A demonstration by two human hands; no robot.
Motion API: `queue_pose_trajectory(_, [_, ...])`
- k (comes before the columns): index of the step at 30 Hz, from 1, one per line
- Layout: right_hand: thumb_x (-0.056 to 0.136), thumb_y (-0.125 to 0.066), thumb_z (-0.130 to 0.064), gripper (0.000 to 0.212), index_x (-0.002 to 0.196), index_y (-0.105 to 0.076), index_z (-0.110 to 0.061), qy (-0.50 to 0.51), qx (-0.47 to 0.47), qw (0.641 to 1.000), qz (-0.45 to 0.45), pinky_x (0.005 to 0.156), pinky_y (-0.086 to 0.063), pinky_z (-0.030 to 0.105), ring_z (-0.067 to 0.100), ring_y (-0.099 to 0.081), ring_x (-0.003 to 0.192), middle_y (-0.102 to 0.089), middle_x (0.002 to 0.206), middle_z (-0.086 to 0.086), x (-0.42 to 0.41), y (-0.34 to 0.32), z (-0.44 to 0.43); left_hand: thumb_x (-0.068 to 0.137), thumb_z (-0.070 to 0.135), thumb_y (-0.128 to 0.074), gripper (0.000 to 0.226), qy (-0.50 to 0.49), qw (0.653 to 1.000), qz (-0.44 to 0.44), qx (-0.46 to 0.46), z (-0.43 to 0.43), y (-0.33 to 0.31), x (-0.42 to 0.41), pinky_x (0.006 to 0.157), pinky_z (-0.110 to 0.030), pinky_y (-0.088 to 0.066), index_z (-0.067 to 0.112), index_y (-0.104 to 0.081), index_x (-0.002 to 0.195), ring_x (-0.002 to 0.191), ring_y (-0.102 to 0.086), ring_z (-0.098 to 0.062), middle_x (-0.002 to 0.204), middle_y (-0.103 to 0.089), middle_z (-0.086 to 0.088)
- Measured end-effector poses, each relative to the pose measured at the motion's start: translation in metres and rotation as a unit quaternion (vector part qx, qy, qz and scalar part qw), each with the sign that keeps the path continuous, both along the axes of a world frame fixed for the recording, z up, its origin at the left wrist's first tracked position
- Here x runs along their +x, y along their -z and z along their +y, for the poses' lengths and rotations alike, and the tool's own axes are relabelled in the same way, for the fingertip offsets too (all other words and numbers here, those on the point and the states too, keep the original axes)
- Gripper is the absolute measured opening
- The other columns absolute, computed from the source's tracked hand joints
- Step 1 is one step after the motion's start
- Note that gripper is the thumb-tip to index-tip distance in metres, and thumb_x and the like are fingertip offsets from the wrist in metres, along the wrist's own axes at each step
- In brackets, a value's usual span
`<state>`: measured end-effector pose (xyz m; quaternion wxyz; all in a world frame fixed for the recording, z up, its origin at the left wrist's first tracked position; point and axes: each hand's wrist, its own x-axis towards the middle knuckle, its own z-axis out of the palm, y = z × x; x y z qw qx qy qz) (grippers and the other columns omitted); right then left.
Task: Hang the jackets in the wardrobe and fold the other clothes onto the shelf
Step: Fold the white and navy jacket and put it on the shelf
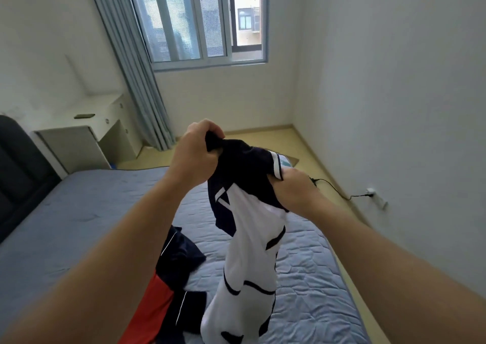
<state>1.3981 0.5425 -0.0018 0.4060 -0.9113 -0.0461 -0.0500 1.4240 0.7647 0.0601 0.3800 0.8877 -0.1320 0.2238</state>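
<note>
A navy and white garment (249, 238) hangs in the air above the bed, its white lower part trailing down toward the mattress. My left hand (196, 150) grips a bunched navy end of it at the top. My right hand (292, 188) grips the cloth lower and to the right, by a white-trimmed edge. Under the hanging cloth, a dark navy and red garment (171, 285) lies crumpled on the bed. No wardrobe or shelf is in view.
The bed (79, 212) with a blue-grey quilted cover fills the lower view, its dark headboard (18, 170) at the left. A white desk (86, 133) stands by the curtain (136, 80) and window. A cable (334, 188) runs to a wall socket on the right.
</note>
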Motion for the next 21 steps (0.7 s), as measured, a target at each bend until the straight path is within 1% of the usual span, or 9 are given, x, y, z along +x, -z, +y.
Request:
queue_pose_trajectory(2, [0.101,-0.046,-0.034,0.025,0.103,-0.066,-0.018,0.008,0.001,1.000,-0.006,0.083,-0.049,0.036,0.023,-0.061,0.091,-0.069,0.098,0.000,0.001,-0.010,0.000,0.082,0.002,-0.067,0.035,-0.003,1.000,0.008,0.014,0.000,0.000,0.001,0.076,-0.015,-0.040,0.029,-0.060,0.104,0.094,-0.055,-0.010,0.109,-0.054,0.004])
queue_pose_trajectory(6, [0.097,-0.046,-0.036,0.029,0.096,-0.068,-0.018,0.030,0.002,1.000,-0.002,0.076,-0.053,0.039,0.029,-0.066,0.084,-0.072,0.090,0.006,0.007,-0.029,0.005,0.079,0.000,-0.069,0.057,0.012,0.994,0.055,0.089,-0.002,0.003,0.000,0.091,-0.024,-0.045,0.024,-0.056,0.130,0.112,-0.053,-0.019,0.124,-0.052,-0.001])
queue_pose_trajectory(8, [0.097,-0.047,-0.036,0.031,0.090,-0.070,-0.016,0.040,0.046,0.998,0.010,0.074,-0.052,0.041,0.030,-0.067,0.079,-0.072,0.084,0.006,0.010,-0.037,0.008,0.079,-0.003,-0.066,0.066,0.019,0.991,0.074,0.107,-0.003,0.005,-0.003,0.100,-0.031,-0.046,0.023,-0.052,0.138,0.120,-0.051,-0.020,0.133,-0.052,-0.001])
queue_pose_trajectory(10, [0.094,-0.048,-0.040,0.033,0.091,-0.071,-0.017,0.059,0.103,0.992,0.038,0.075,-0.052,0.040,0.030,-0.065,0.078,-0.070,0.082,0.003,0.012,-0.043,0.011,0.078,-0.005,-0.063,0.070,0.020,0.991,0.079,0.109,-0.003,0.009,-0.004,0.104,-0.030,-0.044,0.022,-0.050,0.141,0.126,-0.049,-0.021,0.137,-0.051,-0.001])
queue_pose_trajectory(12, [0.093,-0.046,-0.039,0.034,0.100,-0.073,-0.019,0.061,0.117,0.990,0.045,0.088,-0.056,0.046,0.034,-0.068,0.090,-0.073,0.093,0.007,0.014,-0.049,0.013,0.078,-0.004,-0.063,0.071,0.018,0.991,0.076,0.106,-0.001,0.012,-0.003,0.103,-0.025,-0.040,0.021,-0.048,0.143,0.128,-0.048,-0.021,0.139,-0.050,-0.001])
queue_pose_trajectory(14, [0.093,-0.045,-0.034,0.033,0.104,-0.073,-0.020,0.066,0.144,0.986,0.044,0.092,-0.055,0.051,0.035,-0.069,0.094,-0.074,0.097,0.010,0.014,-0.056,0.014,0.079,0.002,-0.068,0.073,0.015,0.990,0.082,0.117,0.002,0.015,-0.001,0.100,-0.025,-0.040,0.021,-0.045,0.146,0.127,-0.049,-0.023,0.139,-0.052,-0.003])
queue_pose_trajectory(18, [0.097,-0.046,-0.022,0.027,0.098,-0.073,-0.019,0.064,0.214,0.974,0.046,0.080,-0.059,0.049,0.026,-0.067,0.074,-0.070,0.082,0.006,0.020,-0.062,0.015,0.087,0.022,-0.076,0.076,0.010,0.980,0.139,0.144,0.007,0.025,0.003,0.088,-0.029,-0.051,0.020,-0.035,0.151,0.107,-0.062,-0.023,0.123,-0.065,-0.006])
queue_pose_trajectory(19, [0.098,-0.046,-0.021,0.027,0.098,-0.072,-0.017,0.065,0.216,0.973,0.042,0.077,-0.058,0.046,0.027,-0.066,0.075,-0.070,0.082,0.007,0.022,-0.063,0.015,0.088,0.026,-0.075,0.070,0.013,0.979,0.145,0.142,0.008,0.029,0.004,0.083,-0.027,-0.051,0.019,-0.038,0.148,0.100,-0.065,-0.019,0.115,-0.069,-0.004])
queue_pose_trajectory(21, [0.098,-0.046,-0.018,0.026,0.099,-0.072,-0.014,0.071,0.212,0.974,0.028,0.078,-0.055,0.044,0.033,-0.067,0.084,-0.072,0.089,0.010,0.025,-0.065,0.016,0.090,0.034,-0.073,0.045,0.021,0.981,0.142,0.133,0.006,0.035,0.001,0.073,-0.025,-0.052,0.022,-0.051,0.128,0.087,-0.068,-0.012,0.099,-0.073,0.004])
